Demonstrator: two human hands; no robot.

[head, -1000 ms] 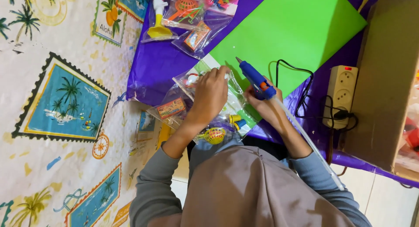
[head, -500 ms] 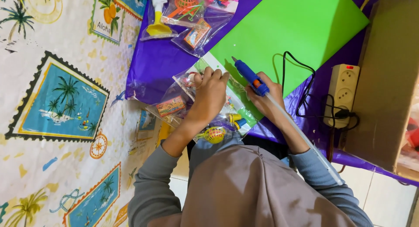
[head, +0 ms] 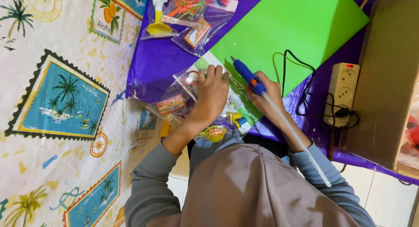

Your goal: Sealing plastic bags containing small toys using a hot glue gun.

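My left hand (head: 212,93) lies flat, fingers together, pressing down on a clear plastic toy packet (head: 192,89) at the near edge of the green paper sheet (head: 290,28). My right hand (head: 267,98) is closed around a blue glue gun (head: 246,74), its nozzle pointing at the sheet just beside the packet's top edge, with a long clear glue stick (head: 297,139) trailing back over my forearm. The gun's black cord (head: 301,78) loops across the green sheet to a white power strip (head: 342,89) beside a cardboard box (head: 386,74). As I judge it, the gluing of this packet is under way: the nozzle is at the edge, but I cannot tell whether any glue is down. Further packets of small toys (head: 187,15) lie loose on the purple cover (head: 152,63) beyond the sheet, and one more peeks out under my left wrist, so most of the sticking looks undone. The patterned tablecloth (head: 52,100) with palm pictures spreads away to the left.
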